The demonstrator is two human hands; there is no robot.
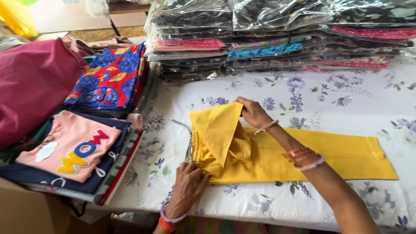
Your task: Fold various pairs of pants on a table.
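A yellow garment (303,158) lies flat on the table's white flowered cloth (346,99), its waistband end toward the left. My right hand (252,112) pinches a corner of the yellow fabric and holds it lifted and folded over the waistband. At the garment's lower left edge, my left hand (187,185) presses on the gathered waistband. A black-and-white drawstring (189,141) runs along the waistband's left side.
Stacks of plastic-wrapped clothes (268,39) line the far side of the table. On the left lie piles of folded garments: a pink top (73,143) with coloured letters, a blue-and-red floral piece (110,78) and a maroon cloth (30,86). A cardboard box (26,210) sits at lower left.
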